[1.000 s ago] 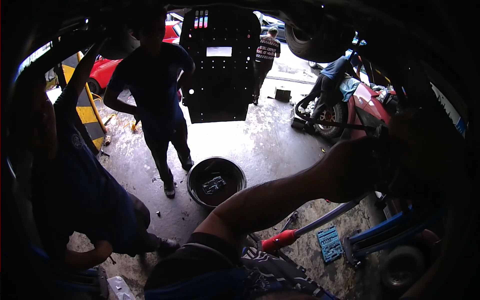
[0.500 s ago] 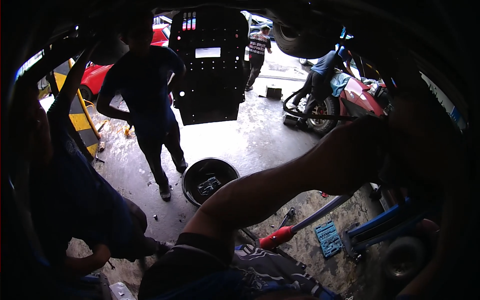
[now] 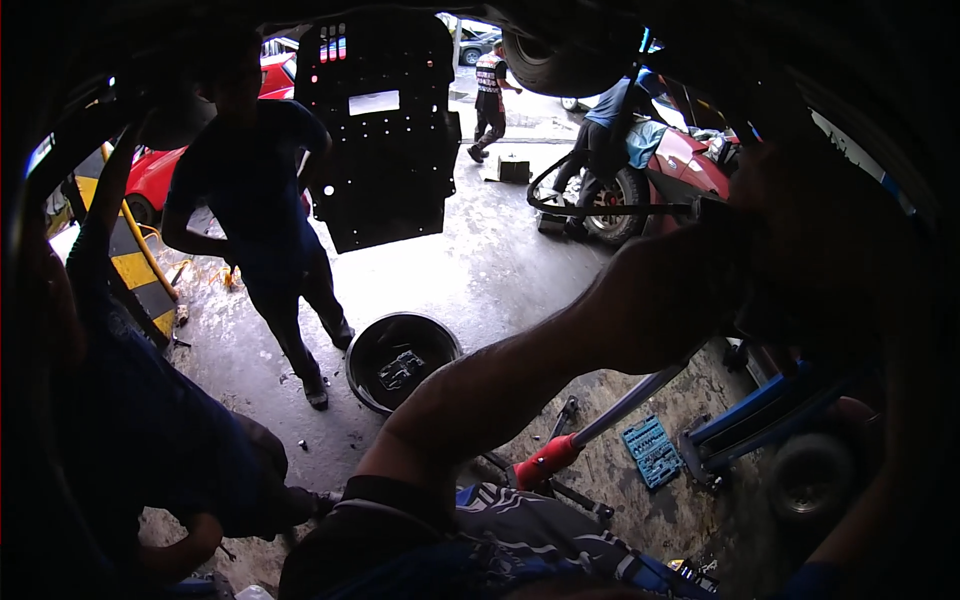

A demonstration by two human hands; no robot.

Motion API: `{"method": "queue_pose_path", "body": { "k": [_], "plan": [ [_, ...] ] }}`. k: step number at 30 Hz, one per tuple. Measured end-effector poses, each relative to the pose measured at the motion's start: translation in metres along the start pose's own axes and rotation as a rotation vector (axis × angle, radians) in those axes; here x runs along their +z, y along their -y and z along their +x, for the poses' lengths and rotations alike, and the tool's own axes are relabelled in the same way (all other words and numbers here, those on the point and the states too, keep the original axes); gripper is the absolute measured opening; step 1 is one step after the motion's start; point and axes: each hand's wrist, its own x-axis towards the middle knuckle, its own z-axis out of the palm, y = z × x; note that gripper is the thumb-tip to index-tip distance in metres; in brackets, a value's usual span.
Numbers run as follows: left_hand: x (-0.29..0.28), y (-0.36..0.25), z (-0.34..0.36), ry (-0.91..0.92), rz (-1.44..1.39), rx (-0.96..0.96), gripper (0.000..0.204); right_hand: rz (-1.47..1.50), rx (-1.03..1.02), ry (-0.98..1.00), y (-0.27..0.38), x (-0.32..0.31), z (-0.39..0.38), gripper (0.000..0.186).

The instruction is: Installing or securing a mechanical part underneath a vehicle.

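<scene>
My left forearm reaches from the bottom middle up to the right, and my left hand (image 3: 690,295) is a dark shape in the shadow under a raised vehicle. Its fingers cannot be made out. Close above it, a dark bent bar or hose (image 3: 610,211) ends at a squarish dark piece. My right forearm (image 3: 855,525) rises along the right edge; my right hand is lost in the deep shadow at the upper right. Whatever either hand touches is too dark to tell.
Below stand a round black basin (image 3: 360,385) with parts, a red-and-grey jack pole (image 3: 548,460), a blue socket set case (image 3: 652,452) and a blue jack (image 3: 750,420). One co-worker (image 3: 250,190) stands ahead, another (image 3: 150,430) at left. A perforated black panel (image 3: 385,170) hangs ahead.
The view has swung slightly to the right, so the panel, basin and co-workers sit further left. My left arm keeps nearly the same pose, reaching up to the right.
</scene>
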Motion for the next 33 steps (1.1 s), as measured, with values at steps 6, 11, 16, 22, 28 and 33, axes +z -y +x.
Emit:
{"method": "queue_pose_path", "body": {
  "k": [6, 11, 16, 22, 28, 33],
  "plan": [
    [-0.015, 0.015, 0.012, -0.217, 0.385, 0.249, 0.020, 0.284, 0.022, 0.033, -0.020, 0.003, -0.009, 0.014],
    [-0.029, -0.013, 0.043, -0.040, 0.365, 0.282, 0.015, 0.231, 0.006, -0.204, -0.063, 0.019, -0.052, 0.024],
    [0.008, 0.004, 0.028, -0.123, 0.231, 0.426, 0.023, 0.439, -0.034, -0.167, 0.024, 0.049, -0.136, 0.024],
    [0.128, -0.130, -0.167, -0.198, 0.038, 0.364, 0.031, 1.342, -0.283, -0.490, 0.041, 0.164, -0.150, 0.019],
    [0.120, -0.040, -0.072, -0.284, -0.209, 0.388, 0.040, 1.603, 0.206, -0.680, 0.120, 0.238, -0.150, 0.011],
    [0.161, -0.031, -0.085, -0.227, -0.048, 0.428, 0.059, 1.719, 0.118, -0.726, 0.120, 0.292, -0.156, 0.018]
  ]
}}
